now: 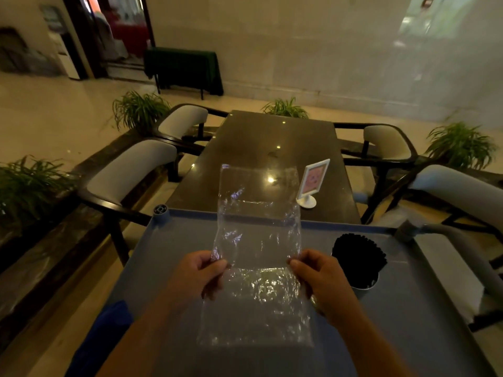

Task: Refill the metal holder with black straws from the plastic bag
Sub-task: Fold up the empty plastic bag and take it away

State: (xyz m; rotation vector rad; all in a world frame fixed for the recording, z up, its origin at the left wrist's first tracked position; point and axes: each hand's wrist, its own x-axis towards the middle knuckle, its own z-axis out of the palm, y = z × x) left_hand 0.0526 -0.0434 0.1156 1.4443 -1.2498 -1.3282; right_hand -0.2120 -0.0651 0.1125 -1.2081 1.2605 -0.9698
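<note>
Hands, left (pixel 202 273) and right (pixel 319 280), pinching plastic bag (pixel 258 240) edges.

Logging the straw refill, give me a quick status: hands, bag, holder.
Left hand and right hand both pinch the plastic bag, which looks empty. Metal holder packed with black straws on the cart tray. Nothing in the way.

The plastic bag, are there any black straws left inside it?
No, the plastic bag held between the left hand and right hand looks clear and empty, while the black straws stand in the metal holder.
</note>
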